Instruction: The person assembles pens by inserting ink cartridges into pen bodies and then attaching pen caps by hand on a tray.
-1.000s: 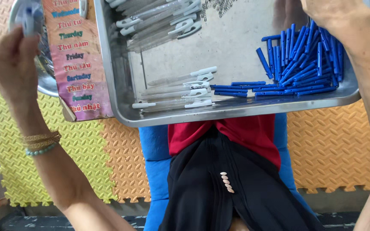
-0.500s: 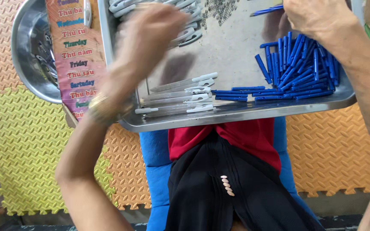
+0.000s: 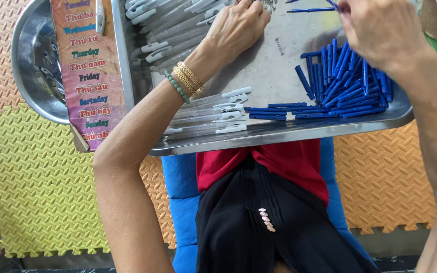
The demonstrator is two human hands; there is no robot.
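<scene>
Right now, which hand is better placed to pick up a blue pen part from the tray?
Right. The right hand hovers directly above the blue pen parts; the left hand rests across the metal tray, by the clear barrels.

Blue pen parts (image 3: 347,83) on a silver tray (image 3: 279,134).

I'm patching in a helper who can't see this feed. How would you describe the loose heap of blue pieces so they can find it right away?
Start at the big metal tray across the person's lap. Go to its right end, below the right hand: the blue pieces lie there in a loose heap. They are solid blue sticks, unlike the clear tubes with white clips lined up on the tray's left side under the left hand.
</scene>
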